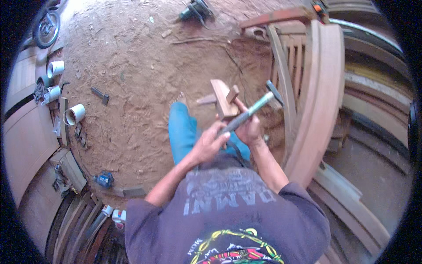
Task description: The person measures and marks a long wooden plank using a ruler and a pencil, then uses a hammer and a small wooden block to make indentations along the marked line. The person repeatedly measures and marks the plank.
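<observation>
My left hand (pixel 210 144) is closed round the dark grip of a hammer (pixel 257 105). The hammer slants up to the right, its metal head at the far end. Behind the handle, my right hand (pixel 249 130) is curled at the near end of what looks like a wooden hand plane (pixel 224 102), a block with a short crosspiece. Its fingers are partly hidden by the hammer, and the plane sits in front of my lap. Beyond the plane's left side, a pointed piece of wood (pixel 205 100) lies low down.
Curved timber (pixel 323 88) rises close on my right beside a slatted wooden frame (pixel 294 55). Left on the dirt floor lie a second hammer-like tool (pixel 100 95), white containers (pixel 74 114) and a blue power tool (pixel 104 179). A green power tool (pixel 193 11) with a cord lies ahead.
</observation>
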Demonstrator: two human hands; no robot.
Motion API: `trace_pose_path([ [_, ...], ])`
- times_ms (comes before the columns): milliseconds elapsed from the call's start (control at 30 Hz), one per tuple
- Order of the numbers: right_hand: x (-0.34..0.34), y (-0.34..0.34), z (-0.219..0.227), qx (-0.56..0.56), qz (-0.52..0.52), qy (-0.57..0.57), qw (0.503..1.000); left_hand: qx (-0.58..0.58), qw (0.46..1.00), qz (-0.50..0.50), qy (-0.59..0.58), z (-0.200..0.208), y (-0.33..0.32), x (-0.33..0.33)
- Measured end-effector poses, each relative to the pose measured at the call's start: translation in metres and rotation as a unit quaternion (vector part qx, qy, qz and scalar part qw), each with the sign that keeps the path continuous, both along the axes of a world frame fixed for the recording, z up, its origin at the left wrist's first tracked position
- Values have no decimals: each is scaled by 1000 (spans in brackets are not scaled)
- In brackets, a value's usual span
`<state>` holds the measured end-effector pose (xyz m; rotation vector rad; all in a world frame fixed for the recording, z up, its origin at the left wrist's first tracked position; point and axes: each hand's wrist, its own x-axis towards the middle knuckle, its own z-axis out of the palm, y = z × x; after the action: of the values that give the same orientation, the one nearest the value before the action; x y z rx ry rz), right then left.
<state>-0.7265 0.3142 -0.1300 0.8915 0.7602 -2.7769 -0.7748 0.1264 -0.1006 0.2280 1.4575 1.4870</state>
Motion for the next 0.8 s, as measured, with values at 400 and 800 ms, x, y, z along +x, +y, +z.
trace_pose_path([
  [400,-8,6,118,188,-174,-39,966,-32,953,-218,208,86,30,-30],
  [800,44,47,207,205,51,-31,977,91,744,-336,570,155,42,-159],
])
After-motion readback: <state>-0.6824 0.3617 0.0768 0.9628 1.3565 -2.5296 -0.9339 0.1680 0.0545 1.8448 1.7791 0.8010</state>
